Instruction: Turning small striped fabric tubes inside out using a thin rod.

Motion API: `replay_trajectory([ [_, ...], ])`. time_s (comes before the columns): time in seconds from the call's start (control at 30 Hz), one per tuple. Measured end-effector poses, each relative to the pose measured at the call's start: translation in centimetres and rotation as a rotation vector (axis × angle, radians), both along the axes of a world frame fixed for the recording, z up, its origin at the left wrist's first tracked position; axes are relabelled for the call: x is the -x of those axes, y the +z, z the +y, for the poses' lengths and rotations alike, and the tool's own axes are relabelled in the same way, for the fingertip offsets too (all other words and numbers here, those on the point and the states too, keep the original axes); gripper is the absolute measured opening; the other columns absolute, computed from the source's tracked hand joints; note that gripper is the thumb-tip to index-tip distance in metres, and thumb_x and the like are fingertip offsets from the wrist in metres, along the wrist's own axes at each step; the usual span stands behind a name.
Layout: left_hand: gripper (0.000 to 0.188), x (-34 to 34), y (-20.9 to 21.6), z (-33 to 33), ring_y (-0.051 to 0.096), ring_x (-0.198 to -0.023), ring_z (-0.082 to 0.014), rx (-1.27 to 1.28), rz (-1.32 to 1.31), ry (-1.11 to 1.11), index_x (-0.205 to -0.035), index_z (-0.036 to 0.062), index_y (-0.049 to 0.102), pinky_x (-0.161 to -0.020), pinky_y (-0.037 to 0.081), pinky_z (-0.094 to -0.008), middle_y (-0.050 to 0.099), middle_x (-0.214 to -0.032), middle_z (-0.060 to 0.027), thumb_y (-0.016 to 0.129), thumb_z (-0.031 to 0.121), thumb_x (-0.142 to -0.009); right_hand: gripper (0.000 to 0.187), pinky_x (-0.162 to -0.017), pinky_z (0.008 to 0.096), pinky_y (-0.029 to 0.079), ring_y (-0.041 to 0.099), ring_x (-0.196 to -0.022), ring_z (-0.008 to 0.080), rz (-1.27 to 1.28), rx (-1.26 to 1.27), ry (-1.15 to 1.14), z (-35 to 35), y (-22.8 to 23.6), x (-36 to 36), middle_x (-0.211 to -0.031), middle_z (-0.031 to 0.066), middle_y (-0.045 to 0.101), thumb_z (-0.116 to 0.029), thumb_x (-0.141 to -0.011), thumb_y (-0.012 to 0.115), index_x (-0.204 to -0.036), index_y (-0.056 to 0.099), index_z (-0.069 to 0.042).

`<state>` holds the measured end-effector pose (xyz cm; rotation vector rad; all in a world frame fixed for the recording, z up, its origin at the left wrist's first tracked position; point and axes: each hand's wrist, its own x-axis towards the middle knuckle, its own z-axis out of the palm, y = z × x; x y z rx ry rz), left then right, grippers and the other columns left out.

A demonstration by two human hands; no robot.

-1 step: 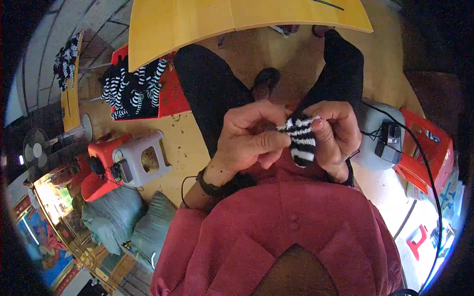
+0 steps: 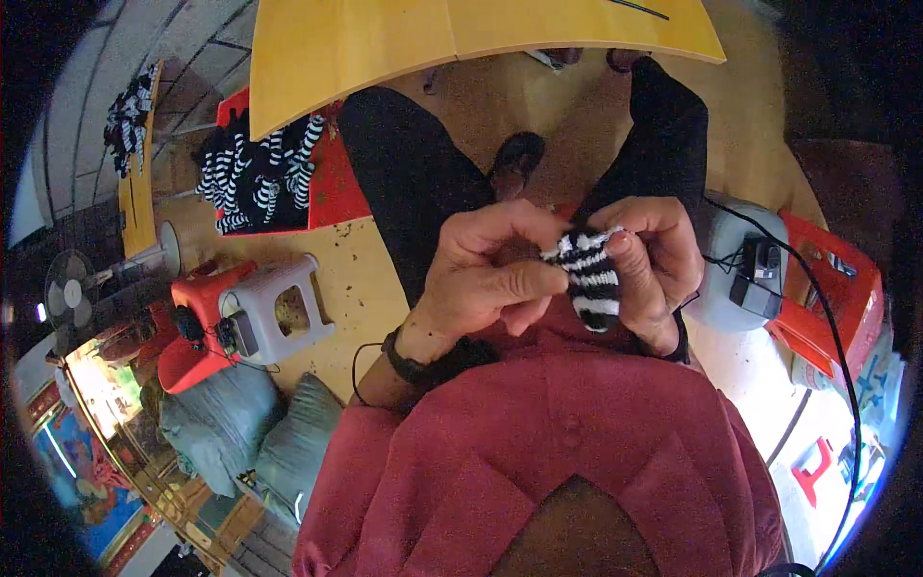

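Observation:
Between my hands, above my lap, is a small black-and-white striped knitted piece (image 2: 593, 279) with a rounded lower end. My left hand (image 2: 495, 264) pinches its upper left edge between thumb and fingers. My right hand (image 2: 656, 262) grips the right side, its thumb pressed near the top edge where a white strand shows. The rounded end hangs down between the hands. Whether a needle or hook is in the fingers is too small to tell.
A yellow tabletop (image 2: 385, 43) spans the far side beyond my knees. Left of my leg, a red container (image 2: 336, 188) holds several striped knitted pieces (image 2: 260, 173). Plastic stools stand left (image 2: 288, 313) and right (image 2: 735, 264), with cables and small black devices. Green cushions (image 2: 226, 423) lie lower left.
The knitted piece's rounded end has swung slightly right and down. My left hand has shifted a touch to the right. Both hands keep their hold.

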<state>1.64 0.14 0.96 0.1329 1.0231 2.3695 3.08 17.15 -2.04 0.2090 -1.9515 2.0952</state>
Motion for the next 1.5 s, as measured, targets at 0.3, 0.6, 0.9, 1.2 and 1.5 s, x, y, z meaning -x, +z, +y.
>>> replay_trajectory([
  [0.3, 0.015, 0.8, -2.2, 0.6, 0.044, -0.040, -0.0066, -0.134, -0.201, -0.037, -0.091, 0.0045, 0.050, -0.032, 0.031, -0.0181, 0.052, -0.069, -0.0033, 0.061, 0.011, -0.084, 0.008, -0.049, 0.0179, 0.036, 0.046, -0.057, 0.0047, -0.384, 0.425, 0.122, -0.8, 0.5, 0.8, -0.071, -0.0001, 0.055, -0.008, -0.086, 0.058, -0.090, 0.053, -0.003],
  [0.6, 0.016, 1.1, -3.7, -0.1, 0.053, -0.047, -0.0130, -0.077, -0.089, 0.116, -0.099, 0.0032, 0.049, -0.034, 0.040, -0.0214, 0.059, -0.084, -0.0104, 0.057, 0.009, -0.086, 0.007, -0.048, 0.0167, 0.039, 0.049, -0.058, 0.0039, -0.351, 0.313, 0.062, -1.3, 0.9, 1.3, -0.073, 0.0010, 0.057, -0.007, -0.087, 0.057, -0.090, 0.053, -0.002],
  [0.9, 0.027, 1.5, -2.5, 1.0, 0.058, -0.054, -0.0203, -0.620, -0.392, -0.204, -0.116, 0.0027, 0.044, -0.037, 0.046, -0.0260, 0.057, -0.098, -0.0135, 0.049, 0.011, -0.090, 0.008, -0.045, 0.0171, 0.039, 0.049, -0.057, 0.0041, -0.447, 0.491, 0.121, -2.0, -1.5, 2.9, -0.073, 0.0005, 0.056, -0.011, -0.087, 0.057, -0.088, 0.054, -0.004],
  [1.2, 0.012, 2.8, -5.1, 0.6, 0.061, -0.076, -0.0178, -0.498, -0.470, 0.090, -0.097, 0.0025, 0.052, -0.060, 0.051, -0.0272, 0.061, -0.092, -0.0098, 0.053, 0.004, -0.086, 0.006, -0.037, 0.0180, 0.033, 0.049, -0.050, 0.0069, -0.644, 0.642, 0.053, -1.7, -0.2, 4.2, -0.075, 0.0026, 0.058, -0.004, -0.086, 0.052, -0.092, 0.054, -0.004],
  [1.5, 0.035, 3.9, -4.2, 0.5, 0.057, -0.096, -0.0180, -0.005, -0.072, 0.177, -0.113, -0.0015, 0.049, -0.080, 0.048, -0.0331, 0.057, -0.111, -0.0107, 0.057, 0.020, -0.087, 0.009, -0.032, 0.0190, 0.025, 0.037, -0.039, 0.0049, -0.742, 0.767, 0.224, -1.2, 0.1, 4.7, -0.076, 0.0037, 0.059, -0.005, -0.085, 0.053, -0.093, 0.053, -0.003],
])
